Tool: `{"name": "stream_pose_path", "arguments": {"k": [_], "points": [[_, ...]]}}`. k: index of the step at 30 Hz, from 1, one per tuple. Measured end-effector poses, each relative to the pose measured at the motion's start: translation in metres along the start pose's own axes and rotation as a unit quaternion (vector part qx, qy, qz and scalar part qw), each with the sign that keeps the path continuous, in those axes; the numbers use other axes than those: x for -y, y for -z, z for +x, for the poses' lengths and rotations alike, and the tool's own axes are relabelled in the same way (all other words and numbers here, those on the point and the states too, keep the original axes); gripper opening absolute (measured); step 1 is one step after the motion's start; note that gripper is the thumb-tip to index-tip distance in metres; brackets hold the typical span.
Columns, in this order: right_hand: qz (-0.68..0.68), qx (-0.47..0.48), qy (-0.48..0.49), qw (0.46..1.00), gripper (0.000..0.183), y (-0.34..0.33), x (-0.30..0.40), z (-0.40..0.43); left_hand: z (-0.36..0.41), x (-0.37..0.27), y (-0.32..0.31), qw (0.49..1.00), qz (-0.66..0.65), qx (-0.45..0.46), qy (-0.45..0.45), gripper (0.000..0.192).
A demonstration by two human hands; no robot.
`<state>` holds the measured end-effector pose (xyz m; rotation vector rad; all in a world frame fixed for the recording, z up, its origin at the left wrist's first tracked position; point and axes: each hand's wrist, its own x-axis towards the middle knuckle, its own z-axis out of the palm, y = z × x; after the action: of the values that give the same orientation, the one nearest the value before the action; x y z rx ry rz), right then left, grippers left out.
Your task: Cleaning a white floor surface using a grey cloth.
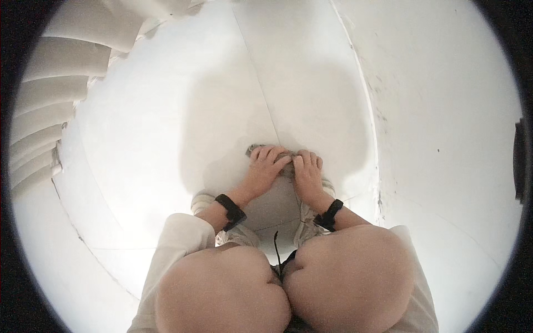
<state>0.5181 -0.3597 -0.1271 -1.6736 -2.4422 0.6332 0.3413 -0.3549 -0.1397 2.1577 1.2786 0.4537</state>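
Note:
A bunched grey-green cloth (287,170) lies on the pale floor in front of my shoes. My left hand (266,160) rests over its left part, fingers bent, and one end of the cloth sticks out past the fingertips. Close beside it, my right hand (307,164) holds the cloth's right end with curled fingers. The thumbs almost meet above the middle. Much of the cloth is hidden under both hands. Each wrist wears a black band, the left one (231,212) and the right one (330,215).
Pale steps (54,91) curve along the left. A white wall (441,125) rises at the right, meeting the floor (225,104) along a light seam. My bent knees (225,287) fill the bottom, with shoes (306,224) behind the hands. A dark object (519,162) shows at the right rim.

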Motion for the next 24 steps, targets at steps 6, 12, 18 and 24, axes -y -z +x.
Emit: {"name": "stream_pose_path", "arguments": {"k": [6, 12, 18, 24], "points": [[0.011, -0.033, -0.005, 0.999, 0.023, 0.007, 0.008, 0.035, 0.020, 0.017, 0.018, 1.000, 0.028, -0.007, 0.010, 0.049], [-0.007, -0.078, 0.035, 0.996, 0.027, 0.014, 0.007, 0.107, 0.058, 0.042, 0.051, 0.996, 0.039, -0.038, 0.066, 0.057], [0.009, -0.086, 0.048, 0.995, 0.028, 0.004, 0.001, 0.096, 0.052, 0.037, 0.040, 0.992, 0.071, -0.056, 0.083, 0.059], [0.002, -0.035, 0.013, 0.999, 0.040, 0.000, -0.006, 0.020, 0.014, 0.007, 0.007, 1.000, 0.019, -0.001, 0.017, 0.046]]}}
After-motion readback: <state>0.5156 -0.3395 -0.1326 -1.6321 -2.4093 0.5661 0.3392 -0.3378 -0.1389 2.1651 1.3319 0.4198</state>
